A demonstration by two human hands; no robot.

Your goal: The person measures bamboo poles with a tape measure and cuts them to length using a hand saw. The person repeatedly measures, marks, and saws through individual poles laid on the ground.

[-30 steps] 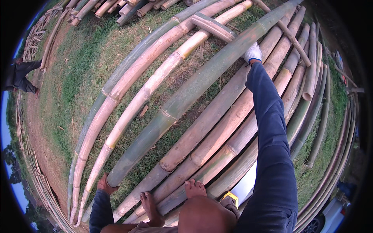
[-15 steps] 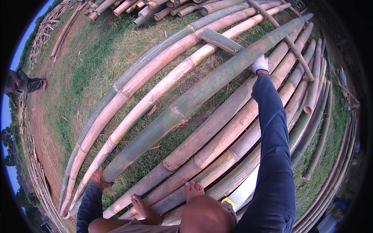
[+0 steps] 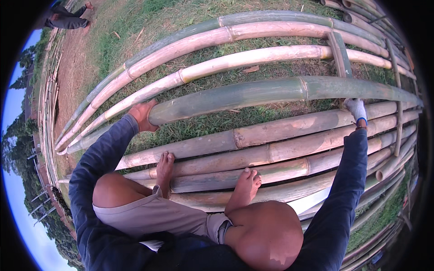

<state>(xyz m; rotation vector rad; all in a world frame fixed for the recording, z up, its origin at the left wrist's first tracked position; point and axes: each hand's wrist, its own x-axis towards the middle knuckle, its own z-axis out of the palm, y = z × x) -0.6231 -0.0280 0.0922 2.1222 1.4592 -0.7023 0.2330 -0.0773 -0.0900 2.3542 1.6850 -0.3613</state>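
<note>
A thick green bamboo pole (image 3: pixel 235 97) runs from centre left to the far right. Its near-left cut end is in my bare left hand (image 3: pixel 143 116), with the fingers curled round the end. My right hand (image 3: pixel 356 109), in a white knitted glove, grips the lower edge of the same pole further right; some of its fingers are hidden by the pole. Just beyond the right hand, a short green bamboo piece (image 3: pixel 340 55) lies crosswise, passing under the pole. A pale saw blade (image 3: pixel 311 201) rests on the bamboo beside my right forearm, partly covered.
Pale bamboo poles (image 3: pixel 253 153) lie side by side under my bare feet. Further off are another pale pole (image 3: pixel 253 56) and a pink-brown one (image 3: pixel 275 30). A thin crosspiece (image 3: pixel 398 104) spans poles at right. Another person (image 3: pixel 68 20) is at the upper left, beside a dirt path.
My view has swung, so the green pole now runs more level across the picture. My left hand stays at its cut end and the gloved right hand at its lower edge.
</note>
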